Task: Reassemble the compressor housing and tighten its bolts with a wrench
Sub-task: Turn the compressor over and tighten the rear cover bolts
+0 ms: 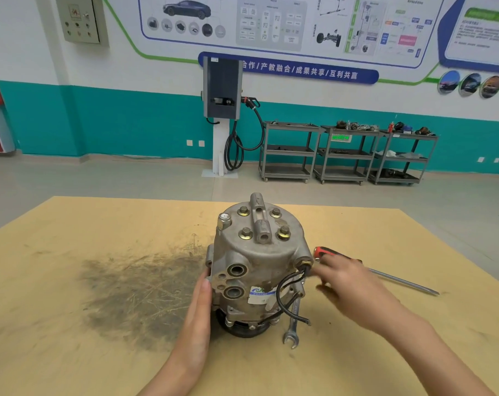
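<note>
The grey metal compressor point(259, 258) stands upright on the tan worktable point(71, 281), its housing cap on top with several brass-washered bolts point(246, 233) seated in it. My left hand point(198, 312) lies flat against the compressor's left side, fingers straight. My right hand point(348, 284) hovers blurred just right of the housing, fingers spread, holding nothing. A steel open-ended wrench point(292, 327) lies on the table at the compressor's right foot, partly under a black wire loop point(285, 284).
A red-and-black screwdriver point(379, 271) lies on the table behind my right hand. A dark grease smear point(134, 290) covers the table left of the compressor. Grey carts point(345, 152) and a charging post point(221, 115) stand by the far wall.
</note>
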The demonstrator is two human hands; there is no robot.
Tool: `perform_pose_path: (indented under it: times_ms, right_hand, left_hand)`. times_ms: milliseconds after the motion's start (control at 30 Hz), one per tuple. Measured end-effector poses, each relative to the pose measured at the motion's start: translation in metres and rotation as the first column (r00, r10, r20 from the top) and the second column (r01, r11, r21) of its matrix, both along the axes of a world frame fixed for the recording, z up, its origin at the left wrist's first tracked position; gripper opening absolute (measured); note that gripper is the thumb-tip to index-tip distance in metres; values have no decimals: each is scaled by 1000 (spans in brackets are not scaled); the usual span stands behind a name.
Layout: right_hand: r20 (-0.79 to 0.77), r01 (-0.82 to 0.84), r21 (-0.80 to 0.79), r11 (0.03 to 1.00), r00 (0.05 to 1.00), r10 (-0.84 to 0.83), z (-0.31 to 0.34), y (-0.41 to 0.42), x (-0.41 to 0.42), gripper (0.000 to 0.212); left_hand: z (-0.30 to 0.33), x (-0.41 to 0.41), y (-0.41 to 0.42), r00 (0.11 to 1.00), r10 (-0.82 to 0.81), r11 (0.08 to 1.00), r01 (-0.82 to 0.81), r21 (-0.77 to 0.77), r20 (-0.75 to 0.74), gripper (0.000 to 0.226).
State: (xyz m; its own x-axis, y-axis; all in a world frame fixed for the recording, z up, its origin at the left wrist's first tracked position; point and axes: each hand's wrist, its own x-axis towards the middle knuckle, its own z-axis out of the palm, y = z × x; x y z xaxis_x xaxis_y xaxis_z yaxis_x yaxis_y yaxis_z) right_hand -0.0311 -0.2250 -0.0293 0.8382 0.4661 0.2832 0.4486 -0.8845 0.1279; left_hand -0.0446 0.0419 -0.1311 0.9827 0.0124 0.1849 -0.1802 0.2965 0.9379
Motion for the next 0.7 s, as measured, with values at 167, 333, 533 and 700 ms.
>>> perform_pose_path:
  times_ms: [167,333,533,700]
  right_hand:
    - [-29,-96,-380,920,995,92,-29,11,0,33]
    - [58,-214,-422,881,963,262,-23,19,7,46]
    - [56,-369,-467,804,895,443,-19,16,25,43]
    - [143,-305,-415,857,909,392,-31,-5,30,30]
  left_hand:
    - [0,1,0,1000,2,1000,-2,12,-21,101]
    - [0,1,1,999,-14,1000,15,23,-42,98]
    - [1,1,1,1000,-11,1000,12,28,-28,101]
    - [3,-1,0,1000,-5,1000,5,29,-14,94]
